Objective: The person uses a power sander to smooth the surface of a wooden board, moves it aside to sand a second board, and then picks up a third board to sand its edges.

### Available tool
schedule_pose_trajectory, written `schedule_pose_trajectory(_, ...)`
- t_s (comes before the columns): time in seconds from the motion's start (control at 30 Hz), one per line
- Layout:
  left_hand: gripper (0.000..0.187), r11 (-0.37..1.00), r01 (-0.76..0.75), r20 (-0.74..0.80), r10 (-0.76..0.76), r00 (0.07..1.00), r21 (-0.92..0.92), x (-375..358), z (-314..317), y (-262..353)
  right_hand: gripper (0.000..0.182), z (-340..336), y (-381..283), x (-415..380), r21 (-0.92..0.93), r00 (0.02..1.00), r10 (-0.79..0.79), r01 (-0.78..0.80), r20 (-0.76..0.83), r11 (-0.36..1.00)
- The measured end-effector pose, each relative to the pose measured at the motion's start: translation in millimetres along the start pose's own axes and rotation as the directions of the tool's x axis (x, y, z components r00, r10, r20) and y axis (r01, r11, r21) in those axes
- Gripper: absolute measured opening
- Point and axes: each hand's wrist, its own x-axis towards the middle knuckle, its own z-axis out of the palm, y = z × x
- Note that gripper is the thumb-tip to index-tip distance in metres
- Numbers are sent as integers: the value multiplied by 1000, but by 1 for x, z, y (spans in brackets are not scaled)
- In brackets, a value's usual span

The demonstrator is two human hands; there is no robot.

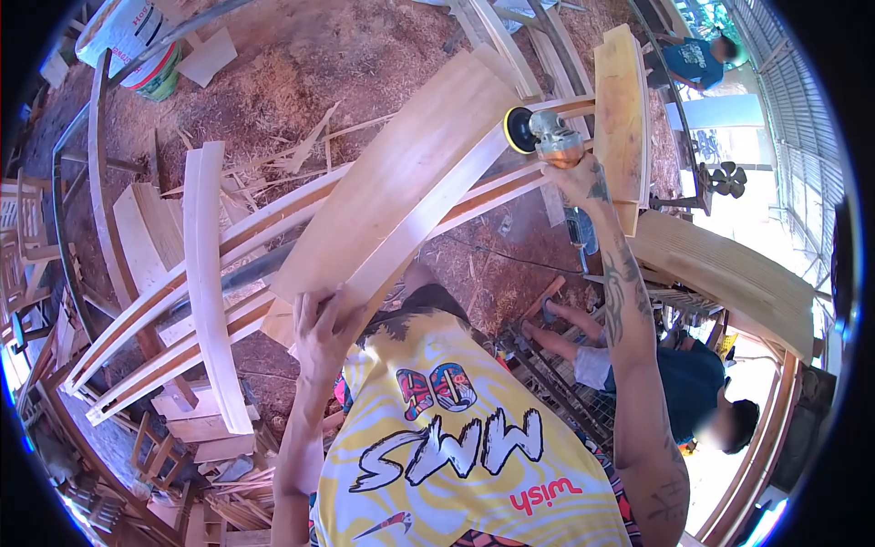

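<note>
A long, wide wooden board (406,169) lies slantwise across a pair of wooden rails in front of me. My left hand (321,330) grips its near end, fingers bent over the top face. Off the board's far right end, my right hand (576,180) is wrapped round the body of an angle grinder (558,144). The grinder carries a round pad with a yellow rim (520,130), which faces left toward the board. Beneath the board run the curved wooden rails (232,239), and a narrow pale plank (211,292) crosses them left of my left hand.
Stacked boards (620,118) stand beyond the grinder, with a wide curved panel (720,269) at right. One person (674,392) sits close on my right; another (693,64) is farther back. A white bucket (128,36) stands upper left. Shavings and scraps cover the ground (283,82).
</note>
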Motion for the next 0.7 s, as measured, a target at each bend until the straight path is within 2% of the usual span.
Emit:
schedule_pose_trajectory(0.1,52,1000,13,5,-13,1000,-9,1,-2,3,73,15,11,7,-36,988,-105,101,-117,994)
schedule_pose_trajectory(0.17,51,1000,9,4,-9,1000,-6,2,-3,3,74,6,10,15,-21,999,14,-15,-32,1000)
schedule_pose_trajectory(0.23,51,1000,5,3,-5,1000,-9,3,-3,3,74,-4,-4,8,-5,999,41,-41,15,999)
schedule_pose_trajectory(0.4,51,1000,3,-8,-3,1000,2,3,-1,4,66,16,-20,-35,-25,982,-175,177,67,984)
schedule_pose_trajectory(0.5,51,1000,-6,-8,6,1000,10,4,-1,5,57,20,-61,-93,91,939,-341,336,44,937)
schedule_pose_trajectory(0.57,51,1000,-10,-16,10,1000,4,5,-1,5,49,33,-72,-120,67,935,-340,334,104,940)
schedule_pose_trajectory(0.6,51,1000,-12,-22,12,1000,5,4,-1,5,49,42,-74,-133,103,921,-378,369,93,924)
schedule_pose_trajectory(0.7,50,1000,5,-25,-5,1000,-2,3,0,5,53,56,-95,-167,133,885,-417,396,210,908)
